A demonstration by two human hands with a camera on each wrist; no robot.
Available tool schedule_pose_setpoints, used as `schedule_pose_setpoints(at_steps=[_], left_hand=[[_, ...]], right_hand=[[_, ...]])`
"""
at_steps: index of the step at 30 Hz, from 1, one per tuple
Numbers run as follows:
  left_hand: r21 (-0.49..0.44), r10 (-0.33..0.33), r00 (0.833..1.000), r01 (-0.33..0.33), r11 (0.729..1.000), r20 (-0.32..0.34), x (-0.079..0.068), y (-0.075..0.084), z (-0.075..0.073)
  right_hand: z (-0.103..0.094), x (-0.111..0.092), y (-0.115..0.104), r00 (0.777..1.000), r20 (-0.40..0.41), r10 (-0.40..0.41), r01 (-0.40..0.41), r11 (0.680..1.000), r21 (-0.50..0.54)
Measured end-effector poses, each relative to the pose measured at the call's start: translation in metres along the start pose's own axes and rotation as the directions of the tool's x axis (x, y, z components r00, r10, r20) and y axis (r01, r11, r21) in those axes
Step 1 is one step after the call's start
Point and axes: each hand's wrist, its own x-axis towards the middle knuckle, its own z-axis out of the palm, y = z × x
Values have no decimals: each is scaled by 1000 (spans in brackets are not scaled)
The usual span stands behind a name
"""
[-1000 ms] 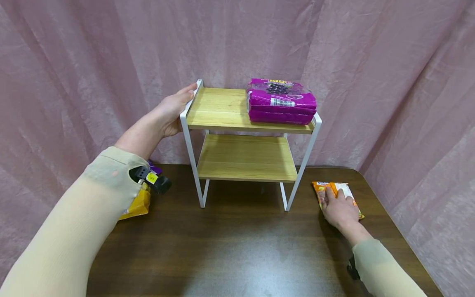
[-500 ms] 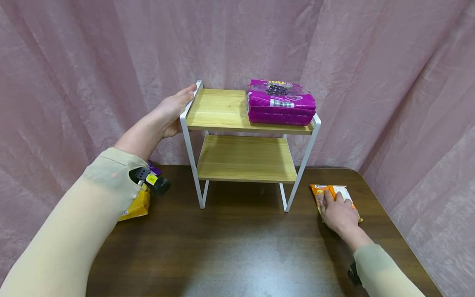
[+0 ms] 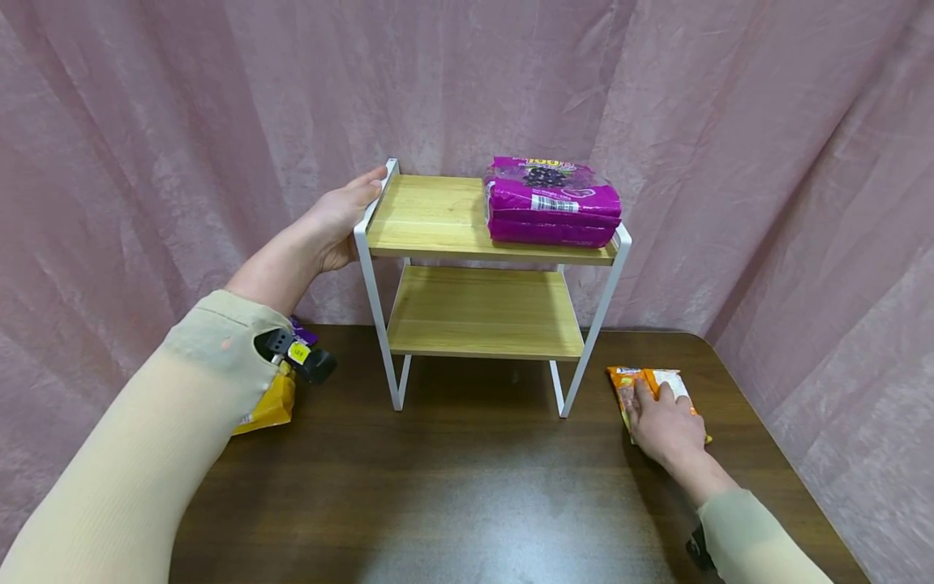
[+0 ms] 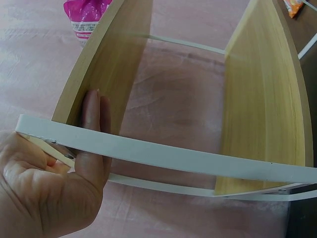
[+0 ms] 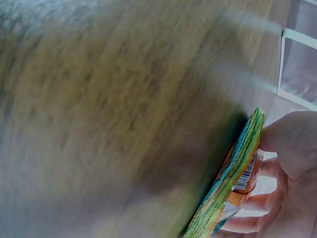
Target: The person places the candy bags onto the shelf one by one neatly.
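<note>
At the upper left end of a two-tier wooden shelf (image 3: 438,211), my left hand (image 3: 343,215) grips the white metal side frame (image 4: 163,153). In the left wrist view, fingers reach past the frame onto the underside of the top board. On the table's right side, my right hand (image 3: 667,426) rests on an orange snack packet (image 3: 626,385), fingers spread over its top. The right wrist view shows the packet's green-striped end (image 5: 233,173) and barcode beside the thumb and fingers. A purple grape-pictured multipack (image 3: 554,203) sits on the top board's right end.
Partly behind my left forearm lie a yellow packet (image 3: 273,401) and a purple packet (image 3: 302,331). The shelf stands near the back edge of the dark brown table (image 3: 452,487). Pink curtains (image 3: 292,97) hang behind and at the right.
My right hand and the orange packet have slid slightly toward me and left along the table. The left hand keeps its grip, and the shelf looks almost unmoved.
</note>
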Motion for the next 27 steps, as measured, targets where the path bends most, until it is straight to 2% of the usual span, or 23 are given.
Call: schedule_pose_setpoints(at_steps=[27], left_hand=[[38, -5, 1000, 5, 999, -6, -1, 1, 0]], right_hand=[[1, -20, -6, 999, -27, -42, 42, 999, -22]])
